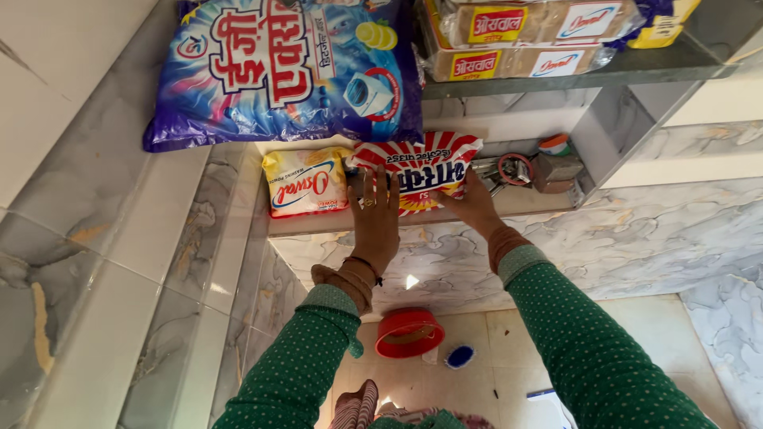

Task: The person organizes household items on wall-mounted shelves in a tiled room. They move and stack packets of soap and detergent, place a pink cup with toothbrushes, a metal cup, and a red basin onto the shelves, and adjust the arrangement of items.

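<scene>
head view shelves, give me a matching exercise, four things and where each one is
Things:
1 red and white striped packet
2 yellow packet
3 big blue bag
4 red round tub

Places:
A on the floor below
B upper left, overhanging the lower shelf
C between the left hand and right hand
D lower shelf, left of the striped packet

Pairs: 1-C, 2-D, 3-B, 4-A

Striped packet [421,167] right of pouch [306,183]
</scene>
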